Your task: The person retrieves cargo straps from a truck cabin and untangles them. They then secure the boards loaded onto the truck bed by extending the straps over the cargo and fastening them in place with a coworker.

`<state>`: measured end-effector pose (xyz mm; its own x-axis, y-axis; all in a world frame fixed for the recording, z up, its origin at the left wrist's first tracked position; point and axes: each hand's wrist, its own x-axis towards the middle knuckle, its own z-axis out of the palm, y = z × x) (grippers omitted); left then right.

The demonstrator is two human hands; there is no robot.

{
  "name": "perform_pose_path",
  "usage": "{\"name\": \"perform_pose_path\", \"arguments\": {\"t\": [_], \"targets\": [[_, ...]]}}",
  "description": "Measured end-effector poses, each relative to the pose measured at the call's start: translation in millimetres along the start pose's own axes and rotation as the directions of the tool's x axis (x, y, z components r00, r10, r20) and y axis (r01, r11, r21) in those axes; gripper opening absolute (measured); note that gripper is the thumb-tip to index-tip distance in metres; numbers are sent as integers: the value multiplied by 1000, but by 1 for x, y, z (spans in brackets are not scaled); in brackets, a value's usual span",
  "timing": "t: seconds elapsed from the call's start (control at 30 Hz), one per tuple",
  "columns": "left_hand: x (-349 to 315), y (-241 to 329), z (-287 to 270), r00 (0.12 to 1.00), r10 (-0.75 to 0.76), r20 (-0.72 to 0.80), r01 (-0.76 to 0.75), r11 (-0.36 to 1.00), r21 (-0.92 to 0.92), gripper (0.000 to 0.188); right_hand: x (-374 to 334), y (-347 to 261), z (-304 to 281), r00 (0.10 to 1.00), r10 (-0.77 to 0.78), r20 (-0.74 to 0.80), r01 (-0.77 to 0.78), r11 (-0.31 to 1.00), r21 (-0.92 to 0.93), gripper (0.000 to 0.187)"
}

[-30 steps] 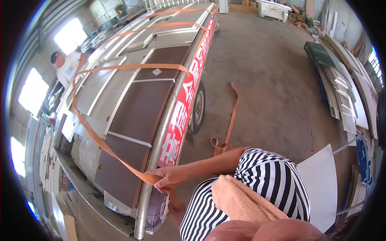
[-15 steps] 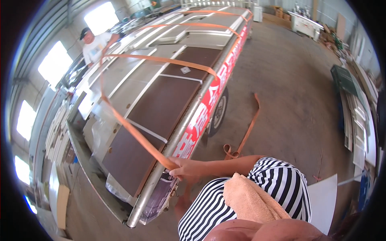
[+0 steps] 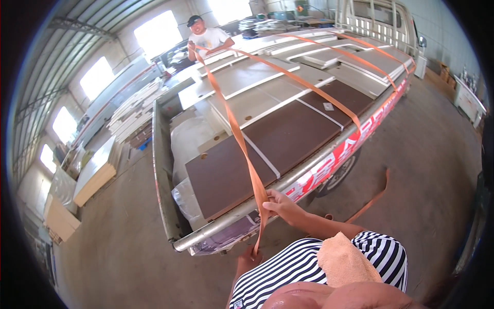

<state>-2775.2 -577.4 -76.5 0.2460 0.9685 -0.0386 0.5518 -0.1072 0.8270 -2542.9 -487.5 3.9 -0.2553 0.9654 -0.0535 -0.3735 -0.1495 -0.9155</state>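
Observation:
An orange strap (image 3: 232, 123) runs from a co-worker's hands across a loaded truck bed and hangs down over its near side rail (image 3: 288, 183). My right hand (image 3: 282, 205) is closed on this strap just outside the rail, thumb and fingers pinching it. Lower down, beside the truck's side, my left hand (image 3: 249, 259) has its fingers closed round the hanging end; part of it is hidden. Beneath the strap lie dark brown panels (image 3: 231, 177) with white bands round them, next to grey-beige panels (image 3: 262, 100) with white edges.
At the far side, a co-worker (image 3: 208, 41) in a white shirt and dark cap holds the strap. More orange straps (image 3: 355, 56) cross the load. A loose strap (image 3: 371, 202) lies on the floor near the wheel (image 3: 337, 177). Stacked boards (image 3: 98, 170) stand at left.
My view has swung left, showing more of the tailgate end. The strap is now straighter and hangs down between my hands. My left hand shows more plainly below the right.

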Motion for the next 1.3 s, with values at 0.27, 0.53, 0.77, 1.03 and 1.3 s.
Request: {"name": "perform_pose_path", "arguments": {"t": [0.27, 0.53, 0.77, 1.03, 1.3], "targets": [[37, 27, -22, 996, -34, -84, -28, 769, -639, 28, 7, 19, 26, 914, 211, 348, -248, 966, 66, 29], [34, 27, -31, 986, 157, -61, -166, 839, -518, 54, -4, 31, 14, 897, 247, 367, -173, 959, -224, 36], [33, 33, -5, 875, -120, 470, 257, 936, -239, 49, 16, 30, 31, 928, 344, 144, -360, 926, 111, 42], [35, -32, 36, 816, -6, 579, 155, 965, -210, 37, -11, 47, -29, 966, 224, -126, -204, 967, 152, 27], [74, -30, 29, 945, 132, 300, 104, 749, -654, 43, -26, 122, -48, 955, -288, 69, 197, 445, -874, 24]]}}
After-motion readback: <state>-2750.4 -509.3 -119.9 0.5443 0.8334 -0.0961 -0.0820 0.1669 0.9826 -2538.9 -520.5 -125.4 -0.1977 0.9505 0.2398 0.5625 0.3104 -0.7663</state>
